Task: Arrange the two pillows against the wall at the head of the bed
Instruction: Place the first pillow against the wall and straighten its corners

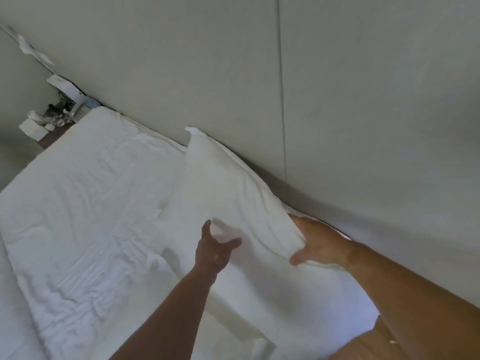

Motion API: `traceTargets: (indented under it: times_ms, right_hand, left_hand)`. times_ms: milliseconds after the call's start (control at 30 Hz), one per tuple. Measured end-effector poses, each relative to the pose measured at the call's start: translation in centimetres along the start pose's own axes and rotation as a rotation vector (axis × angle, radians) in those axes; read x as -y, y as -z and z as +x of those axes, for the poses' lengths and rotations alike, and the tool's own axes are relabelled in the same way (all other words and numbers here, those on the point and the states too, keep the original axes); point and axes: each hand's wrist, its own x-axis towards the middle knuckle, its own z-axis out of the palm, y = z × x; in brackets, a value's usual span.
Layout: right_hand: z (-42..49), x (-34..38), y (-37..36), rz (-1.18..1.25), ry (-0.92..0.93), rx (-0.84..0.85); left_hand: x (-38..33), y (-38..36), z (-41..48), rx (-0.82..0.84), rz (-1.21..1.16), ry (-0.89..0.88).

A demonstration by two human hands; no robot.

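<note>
One white pillow (223, 183) lies along the head of the bed (85, 203), its long back edge against the grey wall (363, 100) and its far corner sticking up at the panel. The right hand (315, 242) grips the near end of this pillow, fingers tucked behind the corner on the wall side and the thumb pressing the fabric from the front. The left hand (214, 249) hovers open just above the pillow's front face, fingers spread, holding nothing; whether it touches the cover cannot be told. The step in hand looks like seating this first pillow: squaring it to the wall and settling its near end. Below the right hand a smooth white surface (298, 294) stretches toward the camera; it may be the second pillow or only bedding, and the frame does not settle which. If it is the pillow, the next move would call for letting go of the first one once it sits flat, then lifting the second and setting it beside it against the wall, ends close together. The sheet is rumpled, and a cluttered nightstand (49, 118) stands beyond the far corner of the bed.
</note>
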Motion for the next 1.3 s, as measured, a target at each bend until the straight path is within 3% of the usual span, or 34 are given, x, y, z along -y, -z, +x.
traceTargets:
  times_ms: [100,233,333,433,633,867,1033,1300]
  right_hand:
    - [-1.2,0.8,-0.6,0.002,-0.028,-0.044]
    - [-2.0,1.9,-1.3,-0.053,-0.023,-0.055]
    - [-2.2,2.5,-2.1,-0.097,-0.009,-0.038]
    - [-2.6,2.8,-3.2,-0.133,-0.017,-0.034]
    - [-4.6,1.3,-3.5,-0.040,-0.201,-0.094]
    - [-6.3,1.0,-2.8,-0.210,-0.513,-0.105]
    - [-6.2,1.5,-2.8,-0.169,-0.577,-0.238]
    - [-7.8,5.3,1.0,-0.263,-0.511,-0.365]
  left_hand:
    - [-5.3,1.8,3.0,0.039,0.319,-0.269]
    - [-11.6,3.3,7.4,0.211,0.833,-0.646]
    - [-14.9,3.4,10.0,0.366,1.308,-0.656]
    - [-16.5,3.4,12.7,0.468,1.544,-0.652]
    - [-16.1,5.0,17.1,0.438,1.622,-0.670]
    - [-14.7,9.5,19.9,0.339,1.710,-0.683]
    - [-13.4,11.0,18.7,0.199,1.793,-0.849]
    - [-16.6,15.0,16.3,0.147,1.751,-0.908]
